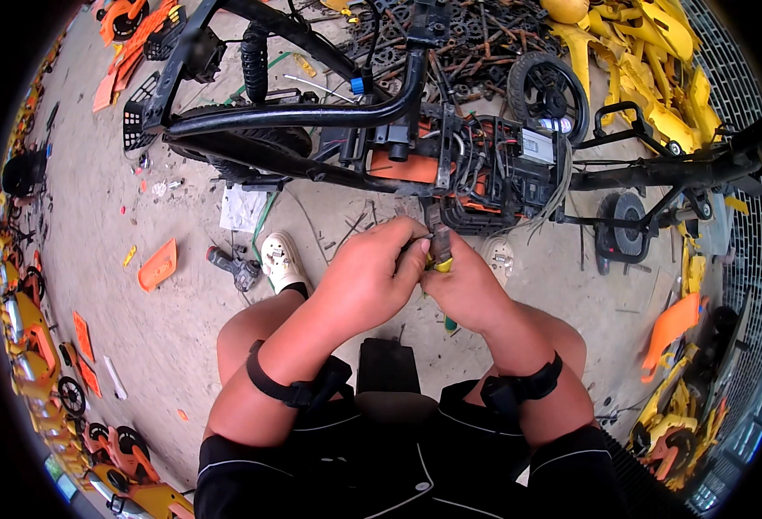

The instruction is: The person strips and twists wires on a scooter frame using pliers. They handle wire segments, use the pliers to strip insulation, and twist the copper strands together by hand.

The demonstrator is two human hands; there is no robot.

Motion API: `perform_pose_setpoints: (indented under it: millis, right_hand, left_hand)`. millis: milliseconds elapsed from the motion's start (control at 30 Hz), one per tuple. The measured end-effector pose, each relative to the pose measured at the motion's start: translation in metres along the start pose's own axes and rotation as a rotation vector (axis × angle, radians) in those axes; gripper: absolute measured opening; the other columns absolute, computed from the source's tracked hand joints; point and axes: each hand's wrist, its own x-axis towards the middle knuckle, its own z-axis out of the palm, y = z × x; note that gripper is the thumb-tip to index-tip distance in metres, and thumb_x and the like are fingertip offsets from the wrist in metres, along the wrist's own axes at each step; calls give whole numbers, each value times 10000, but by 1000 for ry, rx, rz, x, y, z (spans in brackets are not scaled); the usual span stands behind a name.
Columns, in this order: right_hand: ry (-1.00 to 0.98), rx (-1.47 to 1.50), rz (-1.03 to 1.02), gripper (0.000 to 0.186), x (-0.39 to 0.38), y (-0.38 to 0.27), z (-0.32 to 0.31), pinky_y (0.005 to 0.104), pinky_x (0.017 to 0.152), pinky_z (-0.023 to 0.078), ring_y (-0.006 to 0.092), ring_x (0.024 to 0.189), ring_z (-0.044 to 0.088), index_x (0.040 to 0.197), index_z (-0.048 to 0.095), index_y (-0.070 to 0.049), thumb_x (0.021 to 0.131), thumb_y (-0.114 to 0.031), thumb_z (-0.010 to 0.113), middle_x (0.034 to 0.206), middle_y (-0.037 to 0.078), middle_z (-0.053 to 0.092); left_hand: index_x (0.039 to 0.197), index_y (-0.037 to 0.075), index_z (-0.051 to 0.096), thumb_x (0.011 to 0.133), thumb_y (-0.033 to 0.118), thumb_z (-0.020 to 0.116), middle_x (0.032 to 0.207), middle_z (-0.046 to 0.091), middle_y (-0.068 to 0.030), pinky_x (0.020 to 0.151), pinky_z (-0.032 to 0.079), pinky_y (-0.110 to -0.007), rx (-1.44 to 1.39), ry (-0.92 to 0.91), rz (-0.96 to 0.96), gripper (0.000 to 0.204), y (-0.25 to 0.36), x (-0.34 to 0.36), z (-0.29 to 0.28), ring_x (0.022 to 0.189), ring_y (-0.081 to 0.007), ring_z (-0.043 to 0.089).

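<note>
My two hands meet close together in front of the frame's lower edge. My right hand [467, 281] is closed around a small tool with a yellow grip and a grey-brown metal head [440, 246]; its exact kind is hard to tell. My left hand [381, 268] is closed, thumb and fingers pinched by the tool's head, on something small and dark that the fingers mostly hide. Just beyond lies a black scooter frame [294, 115] with its orange-and-black body [484, 173] opened up, showing cables and a silver box [538, 147].
A cordless drill [234, 266] and an orange plastic panel [158, 265] lie on the floor at left. Rusty metal parts [476, 43] are heaped at the back, beside a black wheel [548, 95]. Yellow panels [640, 69] pile up at the far right. Loose cables [564, 177] trail off the scooter.
</note>
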Motion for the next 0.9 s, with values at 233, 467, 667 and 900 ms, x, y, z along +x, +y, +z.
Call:
perform_pose_setpoints:
  millis: [233, 467, 667, 900]
  right_hand:
    - [110, -121, -82, 351, 2, 9, 5, 426, 808, 515, 372, 958, 675, 1215, 532, 4, 903, -118, 638, 1009, 223, 675]
    - [225, -150, -92, 327, 1, -1, 16, 435, 795, 527, 411, 966, 687, 1175, 554, -3, 931, -196, 658, 990, 240, 693]
    - [251, -129, -149, 286, 4, 2, 19, 417, 782, 529, 386, 914, 700, 1107, 610, 8, 936, -216, 657, 966, 231, 699]
    - [188, -55, -88, 282, 0, -1, 16, 401, 761, 512, 349, 867, 682, 1108, 635, 11, 936, -213, 642, 943, 228, 695]
  left_hand:
    - [995, -5, 622, 954, 76, 620, 770, 647, -192, 619, 493, -394, 22, -3, 9, 90, -2, -1, 0, 687, -371, 632]
    - [1003, -3, 618, 962, 87, 611, 778, 649, -197, 630, 497, -404, -7, 11, -9, 99, -3, -3, -2, 709, -384, 637]
    - [991, -1, 622, 961, 96, 620, 750, 637, -192, 598, 484, -395, 25, 31, 30, 101, -6, -6, -2, 660, -367, 621]
    - [878, 5, 587, 928, 105, 644, 726, 614, -201, 591, 474, -475, -39, 16, -40, 126, 6, -8, -6, 685, -419, 616]
